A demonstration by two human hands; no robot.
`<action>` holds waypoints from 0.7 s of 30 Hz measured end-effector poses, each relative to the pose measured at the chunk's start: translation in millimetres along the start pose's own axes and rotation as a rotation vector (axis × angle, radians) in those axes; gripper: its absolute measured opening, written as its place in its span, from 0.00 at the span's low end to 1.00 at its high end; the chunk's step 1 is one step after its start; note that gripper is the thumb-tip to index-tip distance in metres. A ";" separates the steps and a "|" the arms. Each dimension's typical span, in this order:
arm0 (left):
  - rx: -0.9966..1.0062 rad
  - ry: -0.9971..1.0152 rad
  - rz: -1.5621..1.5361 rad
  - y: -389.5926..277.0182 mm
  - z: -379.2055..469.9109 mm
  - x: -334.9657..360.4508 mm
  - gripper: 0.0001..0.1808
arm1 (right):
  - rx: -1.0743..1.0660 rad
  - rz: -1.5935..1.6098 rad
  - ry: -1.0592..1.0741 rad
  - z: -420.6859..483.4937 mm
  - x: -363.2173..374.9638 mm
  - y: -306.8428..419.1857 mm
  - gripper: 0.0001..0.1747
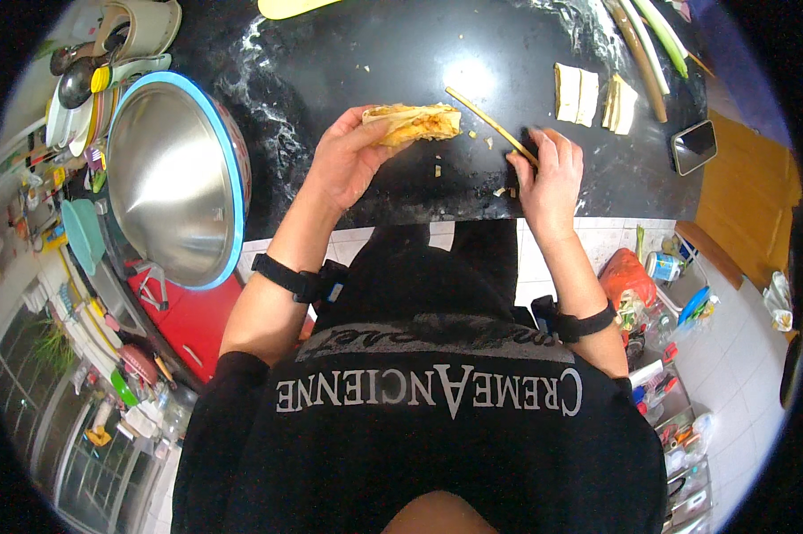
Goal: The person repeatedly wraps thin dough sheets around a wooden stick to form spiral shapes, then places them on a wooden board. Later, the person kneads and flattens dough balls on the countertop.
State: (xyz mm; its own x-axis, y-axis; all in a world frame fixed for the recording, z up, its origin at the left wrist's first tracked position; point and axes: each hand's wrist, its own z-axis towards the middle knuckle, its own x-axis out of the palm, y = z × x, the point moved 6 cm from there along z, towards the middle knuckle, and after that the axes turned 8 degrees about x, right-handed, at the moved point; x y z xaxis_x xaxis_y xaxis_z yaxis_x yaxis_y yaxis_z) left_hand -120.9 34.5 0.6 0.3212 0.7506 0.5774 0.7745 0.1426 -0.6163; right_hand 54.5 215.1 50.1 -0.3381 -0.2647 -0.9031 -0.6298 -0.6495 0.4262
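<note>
My left hand [356,160] holds a folded piece of filled dough [422,125] above the black countertop [388,200]. Its orange-yellow filling shows along the open side. To the right, my right hand [553,170] grips the near end of a thin wooden chopstick [485,113], whose far end points up and left towards the dough without touching it. Small filling crumbs [488,142] lie on the counter between the hands. Beyond my right hand are two groups of cut dough strips, a wider one [576,95] and a narrower one [619,105].
A large metal basin [174,177] with a blue rim stands at the left. Farther right lie a wooden rolling pin [641,63], green onions [661,37] and a smartphone [695,147] near the counter's edge. Dishes [74,120] crowd the far left; a yellow item [294,7] sits at the top.
</note>
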 end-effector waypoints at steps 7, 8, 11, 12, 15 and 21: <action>0.020 0.018 -0.072 0.6 5.7 9.8 0.15 | 0.367 0.160 0.175 -23.3 3.3 -36.7 0.08; 0.035 0.027 -0.092 -0.8 6.7 13.4 0.15 | 0.313 0.172 0.146 -28.0 -9.3 -31.5 0.07; 0.070 0.025 -0.142 -5.1 6.8 25.4 0.16 | 0.321 0.168 0.363 -49.3 -20.6 -11.4 0.05; 0.080 0.032 -0.151 -6.0 6.0 30.4 0.16 | 0.217 0.239 0.319 -48.3 -21.6 4.2 0.05; 0.098 0.053 -0.175 -5.0 1.7 44.0 0.17 | 0.240 0.298 0.320 -37.1 2.4 31.4 0.06; 0.118 0.048 -0.219 -7.7 -4.8 44.4 0.17 | 0.182 0.338 0.173 -9.4 -6.8 57.1 0.06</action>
State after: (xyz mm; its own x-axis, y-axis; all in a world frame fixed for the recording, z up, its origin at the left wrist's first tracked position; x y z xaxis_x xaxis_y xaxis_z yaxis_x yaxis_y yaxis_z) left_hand -110.1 63.7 33.5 0.1799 0.6626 0.7271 0.7605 0.3751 -0.5300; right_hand 27.4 173.2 80.1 -0.4341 -0.5672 -0.6999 -0.6220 -0.3734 0.6883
